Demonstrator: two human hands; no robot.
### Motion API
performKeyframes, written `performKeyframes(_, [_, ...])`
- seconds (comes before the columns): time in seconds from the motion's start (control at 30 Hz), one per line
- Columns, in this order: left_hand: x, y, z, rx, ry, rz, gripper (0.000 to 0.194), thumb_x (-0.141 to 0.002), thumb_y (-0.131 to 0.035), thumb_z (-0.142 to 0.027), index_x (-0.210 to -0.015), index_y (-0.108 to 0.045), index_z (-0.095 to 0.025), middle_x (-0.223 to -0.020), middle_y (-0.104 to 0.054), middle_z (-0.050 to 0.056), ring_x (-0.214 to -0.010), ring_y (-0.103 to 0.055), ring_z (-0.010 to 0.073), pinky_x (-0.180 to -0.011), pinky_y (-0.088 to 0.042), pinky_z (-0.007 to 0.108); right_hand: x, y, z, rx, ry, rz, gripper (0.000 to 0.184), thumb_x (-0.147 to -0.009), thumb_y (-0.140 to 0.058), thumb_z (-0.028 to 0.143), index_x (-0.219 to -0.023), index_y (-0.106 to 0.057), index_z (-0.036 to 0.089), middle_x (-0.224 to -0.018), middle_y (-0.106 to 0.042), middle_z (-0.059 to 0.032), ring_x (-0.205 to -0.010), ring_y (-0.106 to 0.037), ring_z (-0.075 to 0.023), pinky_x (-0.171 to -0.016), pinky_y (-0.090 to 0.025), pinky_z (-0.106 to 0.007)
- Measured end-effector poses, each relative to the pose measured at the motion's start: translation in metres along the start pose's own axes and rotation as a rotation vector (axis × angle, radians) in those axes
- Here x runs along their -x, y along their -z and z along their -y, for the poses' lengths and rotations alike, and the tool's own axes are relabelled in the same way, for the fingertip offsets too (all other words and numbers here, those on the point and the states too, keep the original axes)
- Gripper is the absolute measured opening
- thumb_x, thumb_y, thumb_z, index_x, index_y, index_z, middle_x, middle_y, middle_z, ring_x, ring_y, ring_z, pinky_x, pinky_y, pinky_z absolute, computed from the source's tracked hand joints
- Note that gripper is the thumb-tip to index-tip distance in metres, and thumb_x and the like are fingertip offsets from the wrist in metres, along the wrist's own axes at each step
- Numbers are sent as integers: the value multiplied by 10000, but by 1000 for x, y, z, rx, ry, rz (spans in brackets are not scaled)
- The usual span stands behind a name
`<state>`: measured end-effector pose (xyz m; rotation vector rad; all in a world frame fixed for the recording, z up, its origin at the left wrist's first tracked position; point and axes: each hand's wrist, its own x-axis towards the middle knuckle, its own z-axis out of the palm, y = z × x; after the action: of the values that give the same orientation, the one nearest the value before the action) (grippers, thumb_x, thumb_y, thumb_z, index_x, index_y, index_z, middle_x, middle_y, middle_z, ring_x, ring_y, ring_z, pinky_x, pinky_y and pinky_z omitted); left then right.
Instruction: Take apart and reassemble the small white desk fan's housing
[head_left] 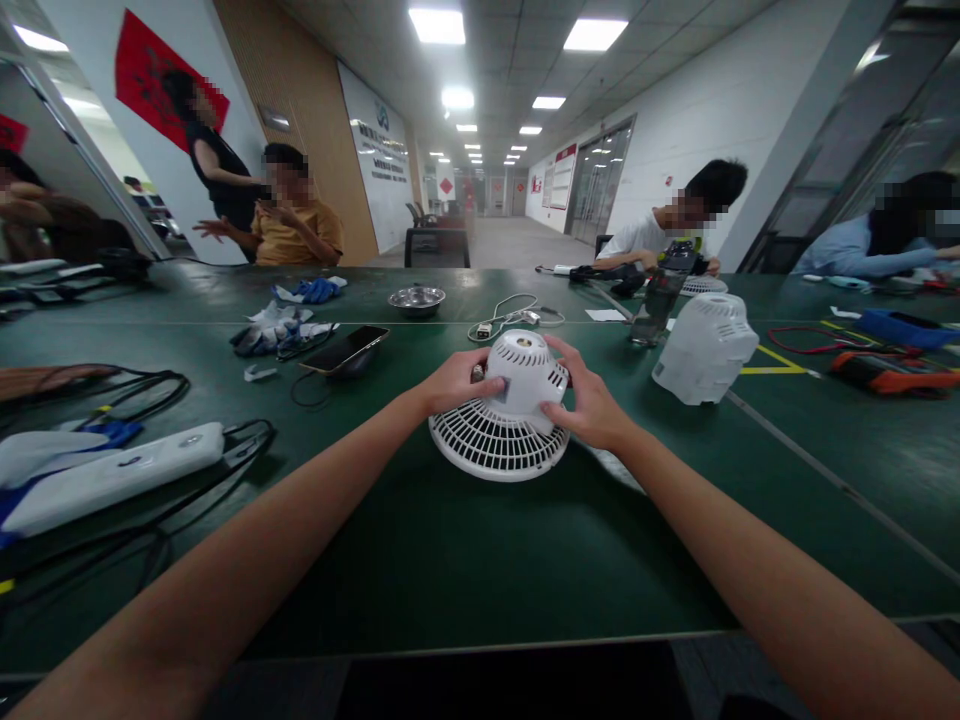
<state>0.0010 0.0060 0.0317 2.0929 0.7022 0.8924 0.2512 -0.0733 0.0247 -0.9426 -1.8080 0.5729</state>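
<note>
1. Fingers (491, 386) of the left hand (452, 384) grip the left side of a white fan unit (523, 385), thumb pressed to its front.
2. Across from it, the right hand (596, 405) clasps the unit's other side, thumb low and fingers curled behind.
3. Between both hands, the unit sits dome up over its round grille (499, 445), midway along the green surface (465, 560) and well in from its near edge; whether the grille touches down is hard to tell.
4. Just beyond lies a looped white cable (510, 318), with a metal bowl (417, 301) nearer the far edge.
5. To the left rest a phone (346, 350) and, toward the near left corner, a white power strip (124, 475).
6. On the right stands a white housing (706, 350) beside a clear bottle (660, 302); a person in a white shirt (634, 238) sits at the far edge.
</note>
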Motion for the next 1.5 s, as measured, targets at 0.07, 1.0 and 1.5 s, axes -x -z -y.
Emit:
performKeyframes(0.07, [0, 1, -2, -76, -21, 20, 511, -685, -819, -443, -1093, -724, -149, -1085, -738, 122, -921, -667, 271, -777, -471, 313, 0, -1, 2, 29, -10, 13, 818, -698, -832, 314, -1437, -488, 386, -1176, -682, -55, -1077, -620, -372, -1057, -401, -685])
performKeyframes(1.0, [-2, 6, 6, -143, 29, 190, 756, -694, -814, -456, -1344, -556, -168, -1309, -658, 145, -1159, -642, 339, -962, -508, 494, -7, -11, -19, 243, 87, 54, 972, -759, -791, 464, -1557, -246, 360, -1518, -483, -80, -1294, -550, -375, -1100, -420, -609])
performKeyframes(1.5, [-1, 8, 18, -166, -8, 187, 750, -734, -784, -509, -1354, -534, -169, -1298, -650, 173, -1149, -644, 344, -934, -523, 507, -7, -13, -22, 162, 56, 53, 976, -752, -804, 460, -1557, -261, 365, -1527, -463, -76, -1316, -528, -363, -1102, -427, -600])
